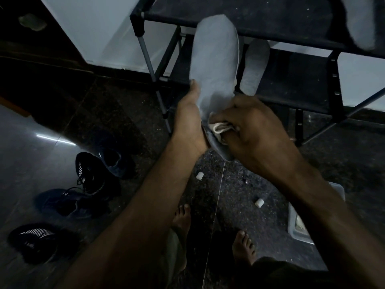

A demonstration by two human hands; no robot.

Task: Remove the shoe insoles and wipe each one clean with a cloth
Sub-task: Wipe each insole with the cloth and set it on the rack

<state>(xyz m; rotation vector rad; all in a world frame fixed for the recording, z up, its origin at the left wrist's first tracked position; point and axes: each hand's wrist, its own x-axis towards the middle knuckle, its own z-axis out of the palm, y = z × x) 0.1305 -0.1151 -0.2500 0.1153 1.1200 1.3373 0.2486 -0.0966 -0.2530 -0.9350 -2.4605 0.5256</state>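
A: Nearest stuff? Bare feet on the dark speckled stone floor (260, 215), a clear plastic tub (300, 230) just beside the right forearm, two small white cylindrical bits (199, 176) loose on the floor.

B: And four dark sneakers with white stripes (89, 174) off to the left, well apart from the hands. Insoles already out of them, judging by the rest.

A: Grips?

B: Left hand (188, 119) clamped on the side edge of the pale grey foam insole (215, 65), holding it upright, heel end down. Right hand (253, 130) curled tight around a wadded off-white cloth (218, 127), pressing it against the insole's lower part.

A: So wiping step, mid-stroke.

B: Looks like it. The next move likely calls for running the cloth up toward the toe while the left hand braces.

A: Behind?

B: Black fabric shoe rack with metal tubes (291, 80); a second grey insole (255, 65) lies on its lower shelf, a third grey insole (358, 19) on top.
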